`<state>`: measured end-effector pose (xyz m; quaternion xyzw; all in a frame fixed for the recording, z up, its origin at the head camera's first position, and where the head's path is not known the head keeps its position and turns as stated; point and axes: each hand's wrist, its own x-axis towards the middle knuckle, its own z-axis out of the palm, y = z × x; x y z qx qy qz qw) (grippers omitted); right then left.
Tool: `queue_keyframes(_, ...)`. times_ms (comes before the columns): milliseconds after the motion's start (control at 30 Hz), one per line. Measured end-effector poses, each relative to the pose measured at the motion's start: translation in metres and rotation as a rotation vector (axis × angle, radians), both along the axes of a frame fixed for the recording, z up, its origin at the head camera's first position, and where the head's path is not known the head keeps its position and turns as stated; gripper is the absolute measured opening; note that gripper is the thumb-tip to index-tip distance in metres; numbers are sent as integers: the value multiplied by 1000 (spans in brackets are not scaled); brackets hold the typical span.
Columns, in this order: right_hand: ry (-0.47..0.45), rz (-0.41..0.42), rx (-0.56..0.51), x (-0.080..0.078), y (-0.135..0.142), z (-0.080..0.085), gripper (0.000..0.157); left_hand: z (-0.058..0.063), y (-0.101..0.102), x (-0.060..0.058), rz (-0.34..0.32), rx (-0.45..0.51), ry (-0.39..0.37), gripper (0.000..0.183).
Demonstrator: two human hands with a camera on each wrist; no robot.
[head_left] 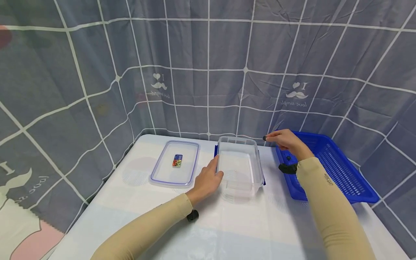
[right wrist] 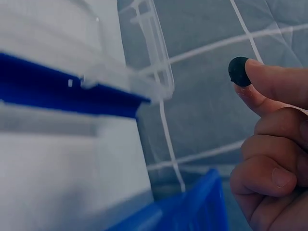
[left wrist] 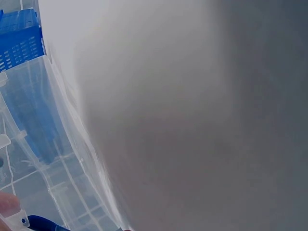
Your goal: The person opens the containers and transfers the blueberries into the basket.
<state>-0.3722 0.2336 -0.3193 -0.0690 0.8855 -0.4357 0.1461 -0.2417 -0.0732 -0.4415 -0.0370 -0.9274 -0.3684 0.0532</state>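
A clear plastic box (head_left: 238,188) stands uncovered on the white table, with blue latches (head_left: 264,181) folded out at its sides. My left hand (head_left: 207,179) touches the box's left side, index finger stretched along it. In the left wrist view a fingertip (left wrist: 8,204) rests right at the left latch (left wrist: 43,223). Between thumb and index finger, my right hand (head_left: 289,142) pinches a small dark round piece (right wrist: 238,71), its other fingers curled in. That hand is raised between the box's far right corner and the blue basket (head_left: 362,191).
Left of the box lies its clear lid (head_left: 162,177), with a blue rim and a colourful label (head_left: 177,160). Another small dark round thing (head_left: 288,158) shows at the basket's left side. A grey curtain (head_left: 227,86) with white lines hangs behind the table.
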Motion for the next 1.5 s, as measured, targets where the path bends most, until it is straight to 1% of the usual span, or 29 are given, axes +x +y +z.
queue_keyframes(267, -42, -19, 11, 2, 38, -6, 56, -1, 1, -2, -2, 5, -3, 69)
queue_keyframes(467, -74, -12, 47, 2, 67, -16, 59, -2, 2, -2, -6, 8, -2, 69)
queue_keyframes(633, -114, -20, 47, 3, 89, -23, 61, -2, 2, -2, -7, 5, -6, 69)
queue_keyframes(733, -115, -23, 51, 6, 99, -28, 60, -2, 2, -3, -8, 6, -3, 69)
queue_keyframes(933, -113, -33, 49, 10, 113, -43, 57, -3, 1, -4, -4, 7, -1, 68)
queue_keyframes(1000, -120, -59, 52, 11, 118, -48, 56, -4, 1, -4, -4, 10, -2, 69)
queue_keyframes(1167, -145, -114, 107, 16, 131, -57, 53, -4, 3, -3, -11, 12, -4, 69)
queue_keyframes(1233, -154, -121, 117, 17, 135, -60, 49, -4, 3, -3, -14, 10, 2, 69)
queue_keyframes(1400, -171, -138, 78, 20, 140, -63, 31, -2, 2, -4, -16, 7, 12, 68)
queue_keyframes(1467, -172, -140, 65, 20, 141, -64, 32, -1, 2, -3, -15, 6, 8, 68)
queue_keyframes(1500, -169, -136, 64, 20, 141, -64, 36, -1, 2, -3, -15, 8, 7, 68)
